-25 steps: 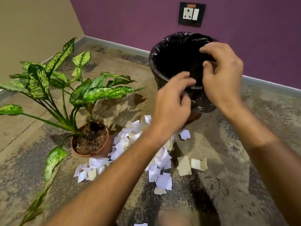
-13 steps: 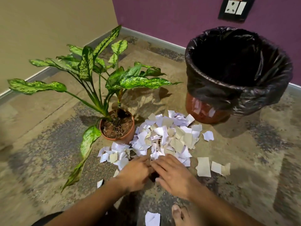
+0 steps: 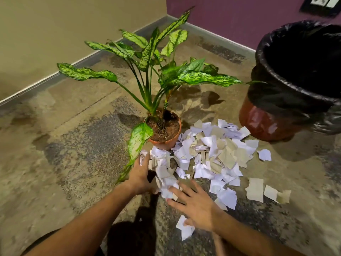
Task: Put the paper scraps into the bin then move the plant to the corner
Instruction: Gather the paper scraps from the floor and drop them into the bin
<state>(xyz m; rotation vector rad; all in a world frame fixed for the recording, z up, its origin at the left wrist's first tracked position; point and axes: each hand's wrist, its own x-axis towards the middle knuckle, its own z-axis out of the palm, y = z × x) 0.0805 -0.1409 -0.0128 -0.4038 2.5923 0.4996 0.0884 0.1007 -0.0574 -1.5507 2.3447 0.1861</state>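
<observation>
Head view, from left to right: the two walls meet at the corner [image 3: 167,14] at the top, with bare floor [image 3: 64,145] below it. The plant [image 3: 158,71] stands in its terracotta pot [image 3: 166,143] near the middle of the floor, well apart from that corner, so the second half of the task has not begun. One drooping leaf hangs from the pot down toward the left hand [image 3: 141,174].

That left hand is cupped with its fingers curved against the left edge of the paper scraps [image 3: 212,156], walling in a small clump just in front of the pot. The right hand [image 3: 193,206] lies flat with fingers spread, palm down, its fingertips on the near edge of the same clump; neither hand is pinching or lifting anything yet. A stray scrap sits just beside the right wrist, and a few beige pieces lie apart to the right of the heap. The main pile touches the pot and runs toward the bin [image 3: 295,89], whose black liner gapes open at the far right.

The step in hand looks like gathering a handful. The next move likely calls for closing both hands around the clump and carrying it right, over the bin's rim, without knocking the leaf or pot. Most scraps remain on the floor, so many trips seem left.
</observation>
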